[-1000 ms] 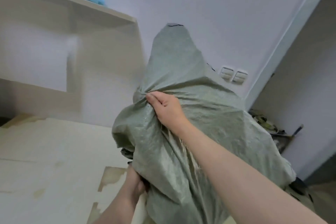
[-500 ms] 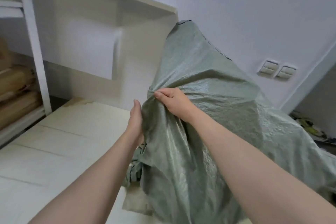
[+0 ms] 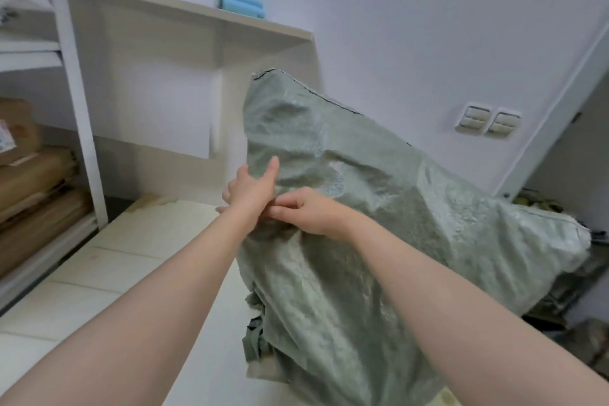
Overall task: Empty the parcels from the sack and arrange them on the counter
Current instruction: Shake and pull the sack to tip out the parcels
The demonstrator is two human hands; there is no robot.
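left forearm [image 3: 148,290] and right forearm [image 3: 428,280] bare, reaching forward and converging, left grip [image 3: 252,189] open, back of hand to the camera, thumb raised against the sack [image 3: 379,234], fingers spread, right grip [image 3: 313,212] touching the left wrist, fingers curled, pinching a fold of the sack

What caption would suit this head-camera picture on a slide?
The right hand pinches the green sack on the white counter while the open left hand touches its side.

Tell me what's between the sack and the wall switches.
Only bare white wall lies between the sack and the switches, as the head view shows.
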